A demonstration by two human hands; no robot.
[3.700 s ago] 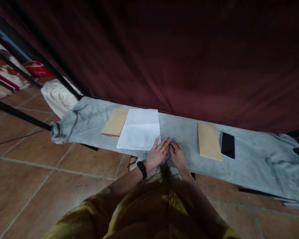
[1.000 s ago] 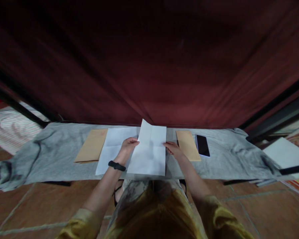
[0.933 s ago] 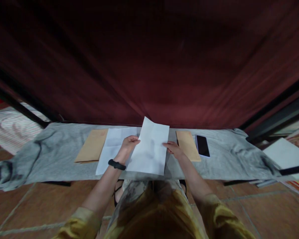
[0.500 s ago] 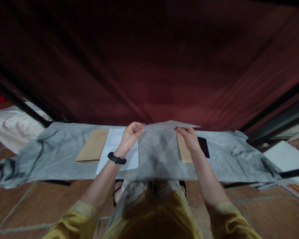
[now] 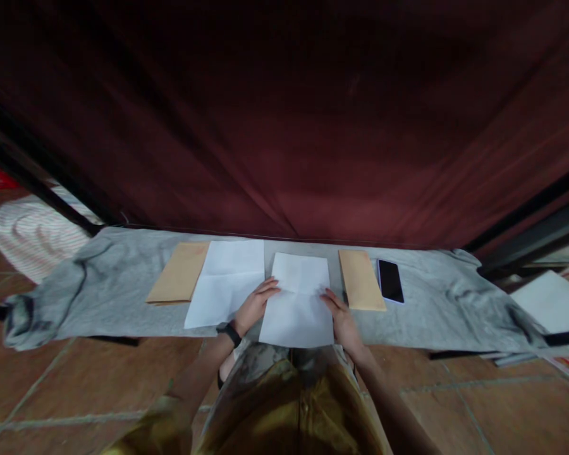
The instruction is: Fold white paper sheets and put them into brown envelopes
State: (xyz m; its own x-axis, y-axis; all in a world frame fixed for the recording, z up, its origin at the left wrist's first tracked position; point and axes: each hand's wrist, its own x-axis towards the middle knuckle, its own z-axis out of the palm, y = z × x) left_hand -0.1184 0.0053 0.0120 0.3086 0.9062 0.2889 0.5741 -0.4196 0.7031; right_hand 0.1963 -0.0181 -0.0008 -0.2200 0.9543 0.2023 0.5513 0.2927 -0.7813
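A creased white sheet of paper lies in front of me on the grey cloth, its near edge close to my lap. My left hand, with a dark band at the wrist, rests at the sheet's left edge, fingers stretched onto the paper near the crease. At the right edge, my right hand lays its fingertips on the same sheet. Both thumbs are hard to make out. Left of it lies another creased white sheet, beside brown envelopes. A single brown envelope lies just beyond my right hand.
A phone with a dark screen lies right of the single envelope. The grey cloth covers a narrow surface before a dark red hanging fabric. Black metal bars flank both sides. Striped cloth lies at left.
Both hands have come down toward me with the white sheet, which was held up edge-on and now lies flat. The right-hand envelope and phone are now uncovered.
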